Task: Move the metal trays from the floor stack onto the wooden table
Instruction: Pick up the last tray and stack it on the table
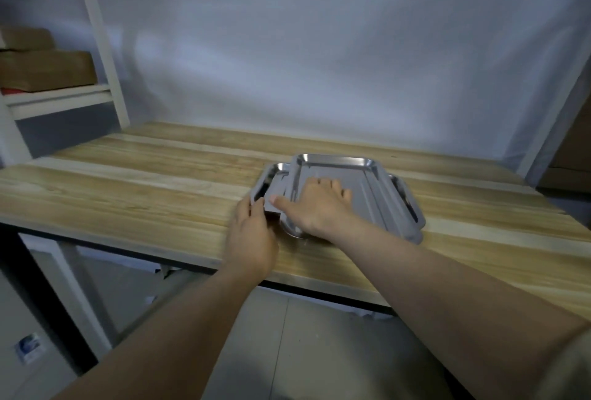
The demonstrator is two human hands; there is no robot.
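Note:
Two shiny metal trays lie crossed on the wooden table [128, 182]. The upper tray [335, 164] runs away from me over the lower tray [406, 204], which sticks out left and right. My right hand [315, 204] lies flat inside the upper tray with fingers spread, pressing down. My left hand [254, 233] holds the lower tray's left end at the near corner, fingers curled against its rim. The floor stack is out of view.
A white fabric backdrop [319, 47] hangs behind the table. A white shelf frame [99, 44] at left holds brown cardboard boxes [44, 70]. Grey floor tiles [303, 351] show under the table's front edge.

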